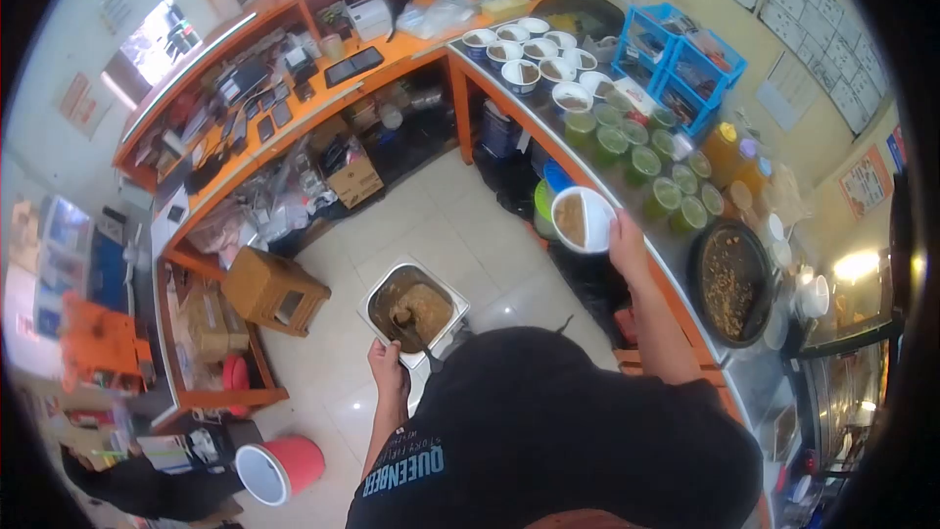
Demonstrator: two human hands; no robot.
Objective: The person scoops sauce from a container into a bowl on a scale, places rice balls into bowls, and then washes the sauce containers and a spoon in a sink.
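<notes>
White bowl (598,221) clamped in our right hand (628,241); our left hand (389,364) grips a steel pan (431,282), dark utensil (419,340) inside.

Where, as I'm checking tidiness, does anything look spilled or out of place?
Under the orange counter, plastic bags look untidy, heaped loosely beside a cardboard box. No spill shows on the visible floor; the metal pan at the left hand and white bowl in the right hand look undamaged.

left hand (387,362): holds steel pan (437,284) | right hand (627,240): white bowl (595,218) (part-filled)
</notes>
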